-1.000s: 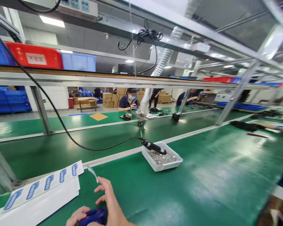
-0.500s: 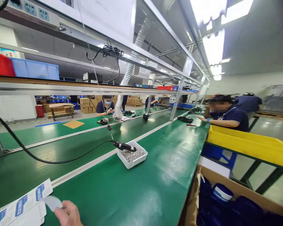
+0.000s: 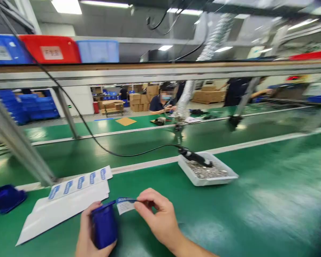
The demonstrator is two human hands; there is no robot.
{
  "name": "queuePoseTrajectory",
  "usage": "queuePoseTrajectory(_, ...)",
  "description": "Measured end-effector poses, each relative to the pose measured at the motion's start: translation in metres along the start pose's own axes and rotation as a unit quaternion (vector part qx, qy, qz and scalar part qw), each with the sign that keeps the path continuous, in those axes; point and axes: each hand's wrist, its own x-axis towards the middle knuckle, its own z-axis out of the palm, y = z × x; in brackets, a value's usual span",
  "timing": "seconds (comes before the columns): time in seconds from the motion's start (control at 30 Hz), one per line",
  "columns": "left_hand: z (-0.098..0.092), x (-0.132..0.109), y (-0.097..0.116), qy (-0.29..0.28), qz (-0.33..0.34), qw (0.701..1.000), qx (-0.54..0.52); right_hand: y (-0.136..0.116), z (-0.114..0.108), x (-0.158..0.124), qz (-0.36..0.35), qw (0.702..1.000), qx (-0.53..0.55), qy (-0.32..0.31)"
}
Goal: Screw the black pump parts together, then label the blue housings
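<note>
While snug in left hand (image 3: pixel 86 232), dark blue part (image 3: pixel 105 227), right hand (image 3: pixel 162 218) tight on label (image 3: pixel 125 206)

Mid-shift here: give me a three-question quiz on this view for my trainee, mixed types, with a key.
1. Which of the wearer's hands pinches the printed label?

2. True or false: the black tool lies on the white sheets.

3. Pick one. The left hand holds:
A) a red bin
B) a dark-blue part
C) a black cable

Key:
1. The right hand.
2. False; it rests in the white tray.
3. B.
</note>
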Motion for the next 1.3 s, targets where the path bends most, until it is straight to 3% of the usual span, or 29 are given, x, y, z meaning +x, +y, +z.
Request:
queuePoseTrajectory(0.17, -0.005, 0.000, -0.015, -0.099, -0.032, 0.994, 0.010, 0.001, 0.015, -0.009, 0.204, 0.971, 0.117, -0.040)
queuePoseTrajectory(0.33, -0.011, -0.002, -0.021, -0.168, -0.031, 0.985, -0.007, 0.005, 0.022, -0.017, 0.291, 0.942, 0.153, -0.063)
queuePoseTrajectory(0.53, -0.008, -0.006, -0.016, -0.163, -0.016, 0.986, 0.033, 0.010, 0.022, -0.027, 0.289, 0.940, 0.160, -0.088)
queuePoseTrajectory(0.93, -0.007, -0.007, -0.008, -0.165, -0.033, 0.986, 0.007, 0.022, 0.017, -0.035, 0.320, 0.924, 0.185, -0.102)
queuePoseTrajectory(1.1, -0.008, -0.006, -0.005, -0.181, -0.063, 0.981, -0.013, 0.014, 0.019, -0.033, 0.322, 0.926, 0.170, -0.097)
queuePoseTrajectory(1.3, -0.008, -0.005, -0.005, -0.190, -0.054, 0.980, -0.010, 0.002, 0.024, -0.034, 0.291, 0.942, 0.152, -0.065)
